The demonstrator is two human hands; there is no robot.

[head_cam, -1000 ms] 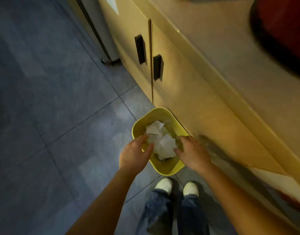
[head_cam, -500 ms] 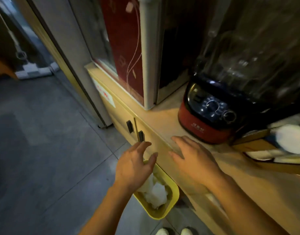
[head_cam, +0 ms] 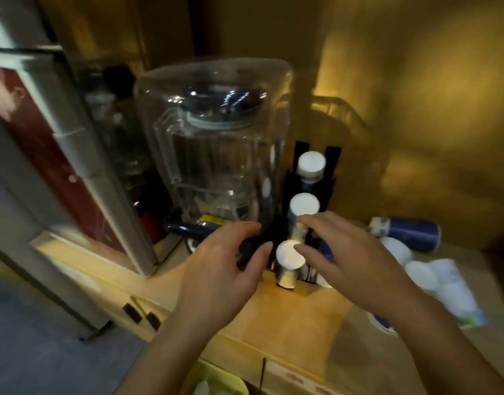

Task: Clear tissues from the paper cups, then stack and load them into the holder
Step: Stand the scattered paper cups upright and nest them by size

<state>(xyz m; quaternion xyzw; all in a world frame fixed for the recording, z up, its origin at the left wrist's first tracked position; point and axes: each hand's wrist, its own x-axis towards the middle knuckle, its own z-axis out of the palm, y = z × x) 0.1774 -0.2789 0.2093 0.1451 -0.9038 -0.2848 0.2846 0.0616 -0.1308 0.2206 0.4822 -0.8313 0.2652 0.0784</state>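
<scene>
A black cup holder (head_cam: 329, 166) stands on the wooden counter (head_cam: 296, 317), with three stacks of inverted paper cups in a row: a far one (head_cam: 311, 163), a middle one (head_cam: 303, 205) and a near one (head_cam: 288, 259). My left hand (head_cam: 225, 269) hovers open just left of the near stack. My right hand (head_cam: 345, 252) is open over the holder's right side, fingertips close to the near and middle stacks. Neither hand holds anything. A blue cup stack (head_cam: 406, 230) lies on its side at the right, beside loose white cups (head_cam: 419, 273).
A large clear blender jar (head_cam: 216, 149) stands left of the holder. Behind it on the left is a red and white appliance (head_cam: 45, 132). A yellow bin (head_cam: 219, 380) with tissue sits on the floor below the counter edge. A plastic wrapper (head_cam: 458, 292) lies at right.
The view swung up from the yellow bin on the floor to the counter. Both hands rose from the bin's rim to the cup holder, empty.
</scene>
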